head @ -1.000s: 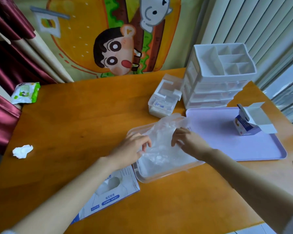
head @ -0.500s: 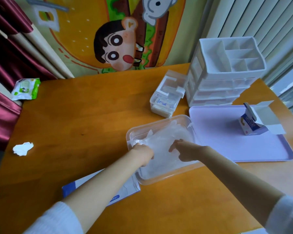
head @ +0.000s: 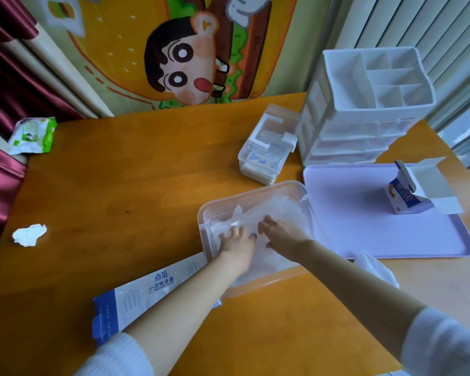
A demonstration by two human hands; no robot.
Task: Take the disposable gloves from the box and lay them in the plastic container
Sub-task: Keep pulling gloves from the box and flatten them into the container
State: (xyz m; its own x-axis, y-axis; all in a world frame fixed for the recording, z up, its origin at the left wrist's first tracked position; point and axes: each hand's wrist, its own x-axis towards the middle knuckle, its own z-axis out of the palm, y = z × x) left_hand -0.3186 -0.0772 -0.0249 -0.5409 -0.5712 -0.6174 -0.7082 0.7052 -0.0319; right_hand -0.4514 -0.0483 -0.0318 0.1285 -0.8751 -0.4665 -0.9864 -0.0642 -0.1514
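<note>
A clear plastic container [head: 251, 193] sits at the middle of the wooden table. Thin see-through disposable gloves [head: 285, 210] lie bunched inside it. My left hand [head: 236, 244] lies flat on the gloves at the container's left side, fingers spread. My right hand [head: 281, 233] presses down on them beside it, fingers straight. The white and blue glove box [head: 147, 291] lies flat on the table under my left forearm, touching the container's near left corner.
A lilac tray [head: 364, 234] with a small opened carton [head: 410, 191] lies right of the container. Behind stand a white drawer organizer [head: 364, 109] and a small clear lidded box [head: 266, 156]. A crumpled tissue [head: 29, 234] and a wipes pack [head: 31, 135] are far left.
Both hands went from holding the gloves above the container to pressing them flat inside it. The bunched gloves have sunk below the rim.
</note>
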